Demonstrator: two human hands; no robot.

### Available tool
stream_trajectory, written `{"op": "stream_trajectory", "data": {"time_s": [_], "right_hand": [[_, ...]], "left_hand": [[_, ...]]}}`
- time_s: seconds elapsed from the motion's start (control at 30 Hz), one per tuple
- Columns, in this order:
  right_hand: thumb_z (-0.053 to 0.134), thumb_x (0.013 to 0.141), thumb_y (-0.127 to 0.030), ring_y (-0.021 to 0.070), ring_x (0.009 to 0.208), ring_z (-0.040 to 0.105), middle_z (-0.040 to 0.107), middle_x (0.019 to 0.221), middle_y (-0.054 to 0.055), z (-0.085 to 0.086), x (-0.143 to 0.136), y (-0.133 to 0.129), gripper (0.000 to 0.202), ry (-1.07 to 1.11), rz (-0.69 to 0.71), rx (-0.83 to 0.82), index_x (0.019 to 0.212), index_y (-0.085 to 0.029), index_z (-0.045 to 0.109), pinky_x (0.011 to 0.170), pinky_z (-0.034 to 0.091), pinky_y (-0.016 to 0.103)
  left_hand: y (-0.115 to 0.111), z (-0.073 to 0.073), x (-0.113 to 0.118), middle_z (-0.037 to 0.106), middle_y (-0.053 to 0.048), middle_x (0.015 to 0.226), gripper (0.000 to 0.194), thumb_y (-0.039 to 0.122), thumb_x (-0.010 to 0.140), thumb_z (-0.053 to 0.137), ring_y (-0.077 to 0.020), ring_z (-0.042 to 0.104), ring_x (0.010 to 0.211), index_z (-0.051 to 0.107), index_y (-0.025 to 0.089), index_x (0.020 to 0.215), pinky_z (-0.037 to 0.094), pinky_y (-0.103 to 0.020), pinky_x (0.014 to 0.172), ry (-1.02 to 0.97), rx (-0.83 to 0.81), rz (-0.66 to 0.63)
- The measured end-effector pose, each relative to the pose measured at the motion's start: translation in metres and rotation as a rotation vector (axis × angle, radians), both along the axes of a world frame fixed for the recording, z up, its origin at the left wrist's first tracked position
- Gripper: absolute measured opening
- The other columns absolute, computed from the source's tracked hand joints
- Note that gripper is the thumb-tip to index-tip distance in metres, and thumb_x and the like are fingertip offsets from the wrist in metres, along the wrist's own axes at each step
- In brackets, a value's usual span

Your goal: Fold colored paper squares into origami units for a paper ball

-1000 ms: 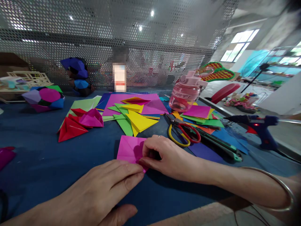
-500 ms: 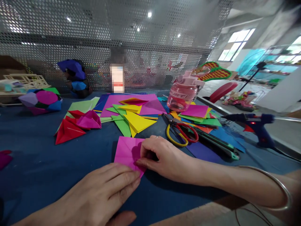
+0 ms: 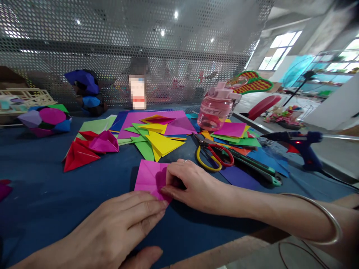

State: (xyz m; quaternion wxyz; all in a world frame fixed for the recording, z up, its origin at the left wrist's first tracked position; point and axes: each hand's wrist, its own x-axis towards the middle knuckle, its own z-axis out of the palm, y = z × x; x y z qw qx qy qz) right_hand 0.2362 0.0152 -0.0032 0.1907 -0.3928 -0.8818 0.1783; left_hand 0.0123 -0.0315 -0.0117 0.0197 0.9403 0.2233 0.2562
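A creased magenta sheet of origami paper (image 3: 148, 175) lies on the blue table in front of me. My left hand (image 3: 123, 220) rests flat across its near edge, fingers stretched out side by side and the thumb apart. With thumb and bent fingers pinched together, my right hand (image 3: 190, 185) grips the right side of that sheet; the fingertips partly hide the paper there. A ring and a bangle show on the right arm. Beyond the sheet lie folded yellow paper pieces (image 3: 164, 144) and green ones (image 3: 144, 148).
Scissors (image 3: 214, 157) and a green-black cutter (image 3: 260, 168) lie right of my hands. Behind them stand a pink bottle (image 3: 214, 112) and a stack of coloured paper (image 3: 231, 130). A glue gun (image 3: 301, 142) is far right. Red folded pieces (image 3: 81, 155) and a paper ball (image 3: 49, 119) are left.
The whole view has shifted slightly, so things sit a little further left and up. Both hands keep nearly the same place on the magenta paper.
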Motion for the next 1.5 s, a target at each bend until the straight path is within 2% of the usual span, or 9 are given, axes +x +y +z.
{"op": "stream_trajectory", "data": {"time_s": [0.13, 0.23, 0.4, 0.6, 0.83, 0.97, 1.17, 1.27, 1.5], "right_hand": [[0.073, 0.083, -0.02, 0.0143, 0.072, 0.05, 0.059, 0.077, -0.001, 0.0, 0.003, 0.0, 0.018, 0.021, -0.039, -0.037, 0.085, -0.017, 0.055, 0.066, 0.036, 0.025], [0.072, 0.084, -0.021, 0.0153, 0.074, 0.051, 0.06, 0.081, -0.001, -0.001, 0.004, -0.001, 0.025, 0.026, -0.041, -0.05, 0.102, -0.017, 0.055, 0.068, 0.037, 0.027], [0.068, 0.087, -0.022, 0.0183, 0.079, 0.049, 0.06, 0.085, 0.001, -0.003, 0.006, -0.003, 0.03, 0.004, -0.049, -0.008, 0.113, -0.017, 0.053, 0.071, 0.037, 0.03], [0.06, 0.089, -0.018, 0.0233, 0.096, 0.051, 0.061, 0.109, 0.009, -0.008, 0.013, -0.004, 0.042, 0.012, -0.033, 0.048, 0.129, -0.016, 0.047, 0.09, 0.039, 0.042], [0.047, 0.091, -0.012, 0.0251, 0.1, 0.05, 0.059, 0.119, 0.012, -0.009, 0.016, -0.005, 0.04, -0.047, -0.011, 0.08, 0.131, -0.014, 0.045, 0.094, 0.039, 0.047], [0.042, 0.093, -0.013, 0.0258, 0.1, 0.049, 0.058, 0.117, 0.013, -0.007, 0.016, -0.006, 0.039, -0.085, -0.01, 0.07, 0.133, -0.012, 0.043, 0.093, 0.04, 0.049], [0.044, 0.085, -0.002, 0.0245, 0.096, 0.049, 0.058, 0.11, 0.011, -0.006, 0.019, -0.006, 0.044, -0.073, 0.004, 0.061, 0.128, -0.013, 0.046, 0.091, 0.041, 0.047], [0.044, 0.084, 0.001, 0.0233, 0.095, 0.05, 0.059, 0.107, 0.01, -0.01, 0.021, -0.003, 0.041, 0.006, 0.018, 0.065, 0.121, -0.014, 0.051, 0.09, 0.043, 0.044], [0.036, 0.084, 0.009, 0.0174, 0.099, 0.057, 0.064, 0.104, 0.006, -0.014, 0.023, 0.002, 0.041, 0.352, 0.043, 0.025, 0.107, -0.015, 0.06, 0.09, 0.045, 0.034]], "left_hand": [[0.002, -0.002, -0.001, 0.071, -0.004, 0.119, 0.035, 0.026, 0.093, 0.052, -0.0195, 0.067, 0.109, 0.061, 0.023, 0.127, 0.05, -0.028, 0.102, -0.002, -0.001, -0.001], [0.003, -0.003, -0.004, 0.071, -0.002, 0.12, 0.034, 0.029, 0.092, 0.055, -0.0169, 0.066, 0.11, 0.062, 0.022, 0.125, 0.047, -0.024, 0.104, 0.017, 0.024, 0.009], [0.004, -0.003, -0.005, 0.069, 0.0, 0.124, 0.033, 0.029, 0.092, 0.056, -0.0149, 0.063, 0.114, 0.062, 0.021, 0.123, 0.045, -0.02, 0.105, 0.03, 0.017, -0.002], [0.006, -0.008, -0.012, 0.07, 0.0, 0.124, 0.04, 0.034, 0.09, 0.059, -0.0169, 0.067, 0.11, 0.06, 0.024, 0.129, 0.05, -0.022, 0.101, 0.066, 0.085, -0.002], [0.009, -0.01, -0.014, 0.068, -0.001, 0.127, 0.044, 0.032, 0.089, 0.061, -0.0167, 0.066, 0.112, 0.058, 0.022, 0.132, 0.049, -0.021, 0.101, 0.099, 0.113, -0.025], [0.007, -0.006, -0.007, 0.071, -0.003, 0.121, 0.035, 0.03, 0.092, 0.055, -0.018, 0.067, 0.109, 0.061, 0.022, 0.126, 0.05, -0.024, 0.101, 0.028, 0.031, -0.014], [0.002, -0.005, -0.003, 0.071, -0.003, 0.119, 0.033, 0.026, 0.094, 0.051, -0.019, 0.068, 0.108, 0.061, 0.024, 0.126, 0.052, -0.026, 0.1, -0.002, -0.017, 0.016], [0.001, -0.005, -0.003, 0.071, -0.004, 0.118, 0.033, 0.026, 0.094, 0.05, -0.0192, 0.067, 0.108, 0.061, 0.023, 0.126, 0.052, -0.026, 0.099, -0.009, -0.02, 0.024], [0.001, -0.005, -0.002, 0.07, -0.003, 0.121, 0.036, 0.021, 0.092, 0.052, -0.0179, 0.066, 0.111, 0.058, 0.025, 0.127, 0.05, -0.025, 0.101, -0.007, -0.052, 0.02]]}}
